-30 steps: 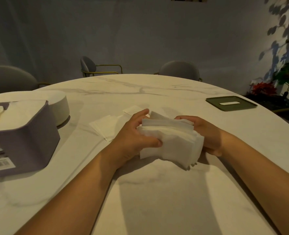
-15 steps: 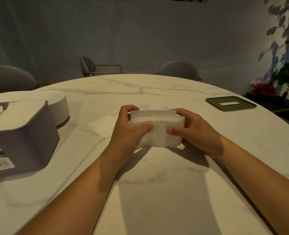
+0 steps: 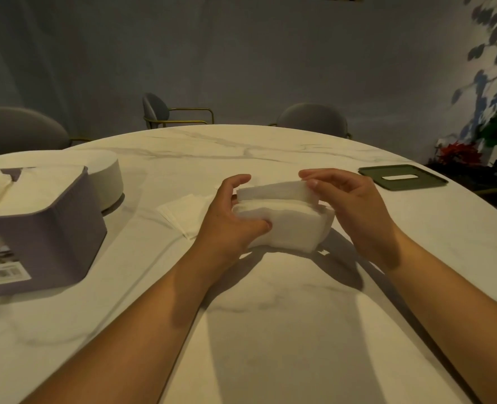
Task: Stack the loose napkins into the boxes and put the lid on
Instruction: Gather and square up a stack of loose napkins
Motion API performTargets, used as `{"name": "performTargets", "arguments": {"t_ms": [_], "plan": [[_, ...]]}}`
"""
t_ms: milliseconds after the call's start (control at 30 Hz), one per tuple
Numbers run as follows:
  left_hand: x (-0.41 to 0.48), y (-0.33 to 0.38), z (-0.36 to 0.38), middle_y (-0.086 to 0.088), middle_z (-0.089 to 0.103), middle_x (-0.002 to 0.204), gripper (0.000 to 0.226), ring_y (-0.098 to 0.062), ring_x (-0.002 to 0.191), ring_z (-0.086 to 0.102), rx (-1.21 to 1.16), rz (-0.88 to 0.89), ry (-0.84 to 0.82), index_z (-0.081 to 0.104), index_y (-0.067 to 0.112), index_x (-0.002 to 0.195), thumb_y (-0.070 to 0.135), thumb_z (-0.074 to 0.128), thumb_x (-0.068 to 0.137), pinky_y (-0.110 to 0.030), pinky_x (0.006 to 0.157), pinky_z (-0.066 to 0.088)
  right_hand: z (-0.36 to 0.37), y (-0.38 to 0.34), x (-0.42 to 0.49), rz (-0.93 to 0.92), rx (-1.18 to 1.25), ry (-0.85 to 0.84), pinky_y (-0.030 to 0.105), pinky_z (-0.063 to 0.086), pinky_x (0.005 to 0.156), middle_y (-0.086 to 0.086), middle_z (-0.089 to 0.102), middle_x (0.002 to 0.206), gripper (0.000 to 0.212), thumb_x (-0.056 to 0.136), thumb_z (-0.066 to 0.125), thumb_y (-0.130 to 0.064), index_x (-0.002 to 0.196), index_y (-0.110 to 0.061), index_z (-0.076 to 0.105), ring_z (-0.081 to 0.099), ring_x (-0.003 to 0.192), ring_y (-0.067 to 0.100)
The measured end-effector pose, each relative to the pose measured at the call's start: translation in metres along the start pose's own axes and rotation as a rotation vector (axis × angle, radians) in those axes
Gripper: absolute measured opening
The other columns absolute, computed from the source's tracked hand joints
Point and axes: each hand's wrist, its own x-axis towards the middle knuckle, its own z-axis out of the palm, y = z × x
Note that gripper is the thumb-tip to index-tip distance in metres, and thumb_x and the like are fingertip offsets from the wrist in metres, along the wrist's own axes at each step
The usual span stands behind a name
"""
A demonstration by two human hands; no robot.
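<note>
A thick stack of white napkins [image 3: 288, 225] stands on its edge on the marble table [image 3: 270, 330] in the middle. My left hand [image 3: 229, 220] grips its left end, thumb across the front. My right hand [image 3: 355, 205] pinches the top napkins at the right end and lifts them slightly apart from the rest. A few loose napkins [image 3: 183, 212] lie flat on the table just left of the stack. A purple napkin box [image 3: 46, 240], open and holding white napkins, sits at the left. The dark green lid [image 3: 401, 177] with a slot lies at the far right.
A round white container [image 3: 104, 179] stands behind the purple box. Grey chairs ring the far side of the table. Plants with red flowers [image 3: 460, 153] stand beyond the table's right edge.
The stack was turned from a tilted bundle to upright on its edge. My right hand moved from the stack's front up to its top right corner, and the top napkins separated slightly.
</note>
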Motion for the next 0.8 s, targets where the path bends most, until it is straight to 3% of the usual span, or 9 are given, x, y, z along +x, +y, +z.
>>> {"name": "performTargets", "arguments": {"t_ms": [167, 300, 433, 533, 633, 733, 800], "plan": [[0.002, -0.004, -0.001, 0.006, 0.048, 0.106, 0.071, -0.016, 0.100, 0.053, -0.042, -0.004, -0.005, 0.042, 0.036, 0.125, 0.001, 0.075, 0.073, -0.019, 0.074, 0.051, 0.000, 0.000, -0.001, 0.057, -0.011, -0.070, 0.013, 0.053, 0.066, -0.018, 0.066, 0.087, 0.013, 0.091, 0.059, -0.021, 0.087, -0.031, 0.066, 0.063, 0.085, 0.006], [0.002, -0.006, -0.001, 0.007, 0.051, 0.106, 0.070, -0.017, 0.099, 0.054, -0.071, -0.003, -0.039, 0.042, 0.035, 0.125, 0.001, 0.075, 0.073, -0.021, 0.074, 0.053, 0.000, 0.001, 0.001, 0.054, 0.009, -0.035, 0.015, 0.054, 0.066, -0.014, 0.066, 0.094, 0.013, 0.088, 0.062, -0.020, 0.090, -0.032, 0.067, 0.063, 0.088, 0.010], [0.003, -0.008, 0.000, -0.001, 0.052, 0.115, 0.065, -0.020, 0.103, 0.054, -0.043, -0.015, -0.018, 0.044, 0.035, 0.123, 0.003, 0.074, 0.075, -0.029, 0.082, 0.052, -0.002, -0.006, 0.005, 0.069, 0.084, 0.055, 0.025, 0.056, 0.078, -0.009, 0.066, 0.099, 0.011, 0.092, 0.058, -0.023, 0.091, -0.031, 0.065, 0.062, 0.097, 0.016], [0.004, -0.010, -0.001, -0.002, 0.054, 0.113, 0.062, -0.022, 0.105, 0.055, -0.023, 0.004, 0.005, 0.049, 0.036, 0.120, 0.004, 0.074, 0.074, -0.029, 0.086, 0.051, -0.013, -0.004, 0.016, 0.240, 0.118, 0.318, 0.032, 0.057, 0.077, -0.003, 0.062, 0.101, 0.012, 0.096, 0.052, -0.024, 0.090, -0.026, 0.061, 0.059, 0.096, 0.022], [0.004, -0.010, -0.003, 0.002, 0.057, 0.106, 0.057, -0.020, 0.100, 0.057, -0.035, -0.007, -0.010, 0.056, 0.032, 0.115, 0.002, 0.077, 0.071, -0.028, 0.084, 0.051, -0.031, 0.007, 0.027, 0.490, 0.147, 0.575, 0.020, 0.049, 0.058, -0.002, 0.050, 0.117, 0.027, 0.097, 0.048, -0.025, 0.124, -0.024, 0.051, 0.052, 0.092, 0.017], [0.002, -0.008, -0.006, 0.000, 0.062, 0.102, 0.050, -0.018, 0.088, 0.061, -0.095, -0.035, -0.089, 0.065, 0.032, 0.099, 0.009, 0.079, 0.057, -0.029, 0.074, 0.053, -0.037, 0.016, 0.027, 0.604, 0.113, 0.579, 0.020, 0.049, 0.054, 0.002, 0.050, 0.124, 0.035, 0.095, 0.051, -0.015, 0.130, -0.021, 0.048, 0.050, 0.091, 0.018], [0.001, -0.007, -0.008, 0.000, 0.064, 0.094, 0.043, -0.015, 0.080, 0.062, -0.125, -0.053, -0.168, 0.067, 0.030, 0.090, 0.011, 0.075, 0.052, -0.026, 0.065, 0.051, -0.032, 0.018, 0.023, 0.605, 0.120, 0.493, 0.026, 0.056, 0.061, 0.002, 0.054, 0.120, 0.033, 0.093, 0.054, -0.008, 0.122, -0.023, 0.054, 0.056, 0.096, 0.023]]}}
